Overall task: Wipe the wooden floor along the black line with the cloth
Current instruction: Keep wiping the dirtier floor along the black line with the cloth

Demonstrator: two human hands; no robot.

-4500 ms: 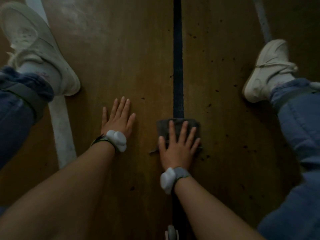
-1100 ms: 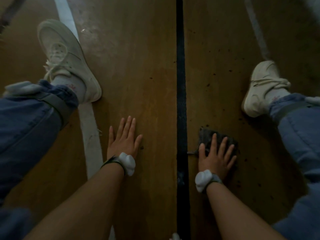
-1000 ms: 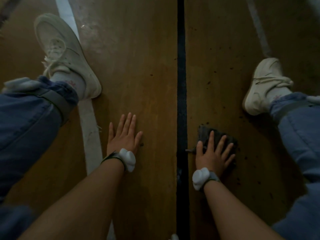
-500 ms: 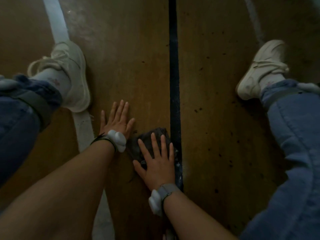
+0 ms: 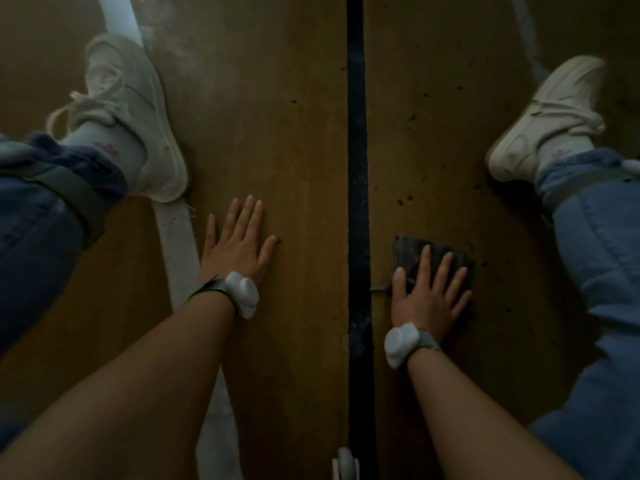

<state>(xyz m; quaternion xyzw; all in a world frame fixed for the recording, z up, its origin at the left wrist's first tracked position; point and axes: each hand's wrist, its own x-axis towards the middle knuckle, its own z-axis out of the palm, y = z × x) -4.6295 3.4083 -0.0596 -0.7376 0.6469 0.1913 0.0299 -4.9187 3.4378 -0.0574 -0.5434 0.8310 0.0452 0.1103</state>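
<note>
The right hand [image 5: 429,299] lies flat on the cloth [image 5: 407,254], fingers straight and spread, pressing it onto the floor [image 5: 277,98]. The cloth is dark and folded. It sits just right of the black line [image 5: 356,133], near it but apart from it, and its far corners show beyond the fingertips. A thin strand seems to trail from its left side towards the line, though the light is too dim to be sure.

The left hand [image 5: 239,247] rests palm down on the bare wood left of the black line, fingers straight and close together, holding nothing. It lies between that line and a white line [image 5: 176,244]. Each wrist carries a strap with a white device [image 5: 242,297].

The person's legs in blue jeans [image 5: 595,271] are spread to either side. The left shoe [image 5: 135,116] stands on the white line; the right shoe [image 5: 540,123] is well right of the cloth. Dark specks dot the wood around the cloth.
</note>
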